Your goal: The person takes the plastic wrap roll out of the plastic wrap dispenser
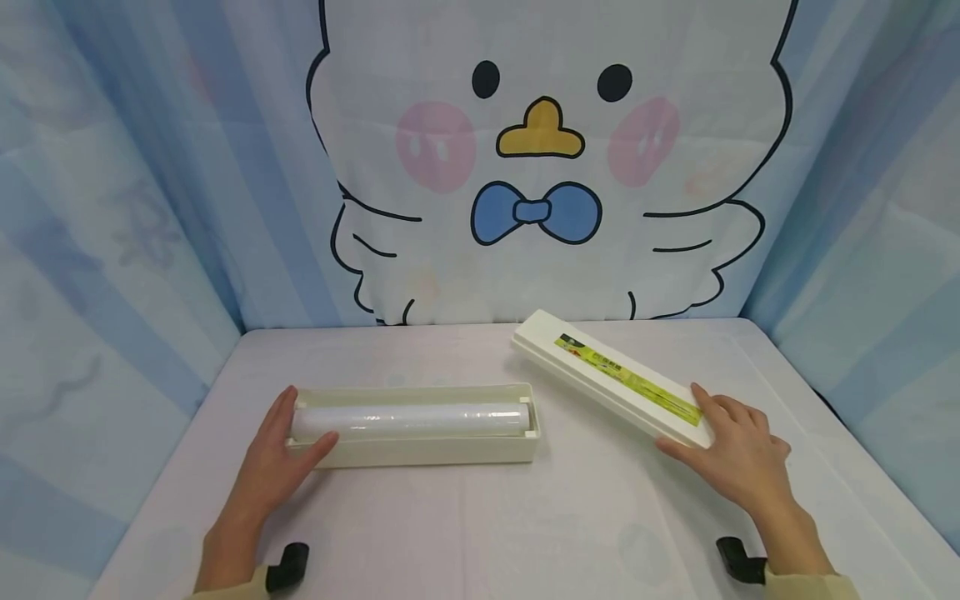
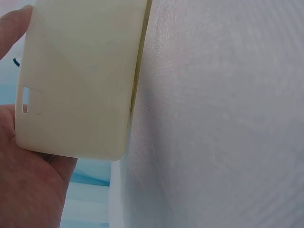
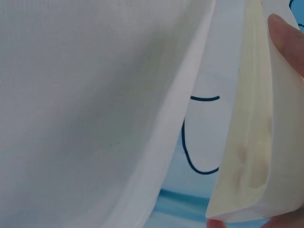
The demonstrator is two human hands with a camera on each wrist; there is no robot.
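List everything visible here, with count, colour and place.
Table: one, white, across the foreground.
Box: one, cream, open, on the table.
Roll: one, whitish, inside the box.
Lid: one, white, above the table.
Label: one, green, on the lid.
Backdrop: one, blue and white, bird-printed, behind.
Side curtains: two, blue, left and right.
Sleeves: two, cream, bottom edge.
Wrist pieces: two, black, beside the sleeves.
Left hand: one, gripping box.
Right hand: one, gripping lid.

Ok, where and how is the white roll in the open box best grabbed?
Probably at mid-length, from above, pinching across its width: the white roll is long and rounded, the box is open on top with walls around it, and the left hand occupies the box's left end.
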